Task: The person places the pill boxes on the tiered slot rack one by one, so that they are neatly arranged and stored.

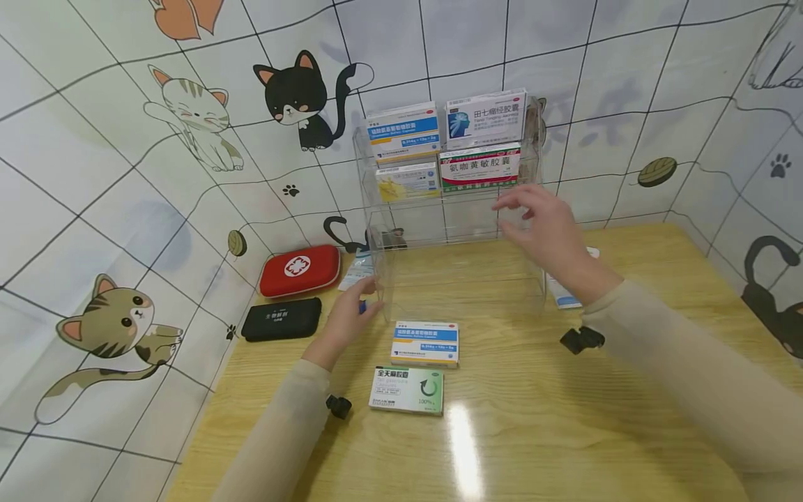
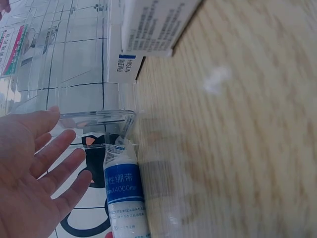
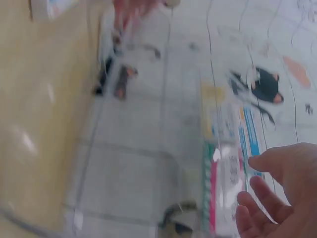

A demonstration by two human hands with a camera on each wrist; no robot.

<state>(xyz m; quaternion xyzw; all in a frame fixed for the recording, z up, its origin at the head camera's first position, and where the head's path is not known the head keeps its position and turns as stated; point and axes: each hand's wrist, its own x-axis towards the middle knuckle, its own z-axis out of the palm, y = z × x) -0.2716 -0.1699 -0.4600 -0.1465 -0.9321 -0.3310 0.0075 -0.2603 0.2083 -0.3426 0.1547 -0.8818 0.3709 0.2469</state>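
A clear acrylic rack stands against the wall with medicine boxes in its upper tiers. My left hand is at the rack's lower left side, fingers spread beside its edge in the left wrist view and holding nothing. Close by lies a wrapped elastic bandage roll. At the rack's right, my right hand hovers with parted, bent fingers, nothing between them. Just above its fingertips is a red, white and green capsule box, beside a yellow and white box. Behind them stand a blue and white box and a grey-white box.
On the table before the rack lie another blue and white box and a green and white box. A red first-aid case and a black case lie left. A white and blue package lies right, partly behind my right arm.
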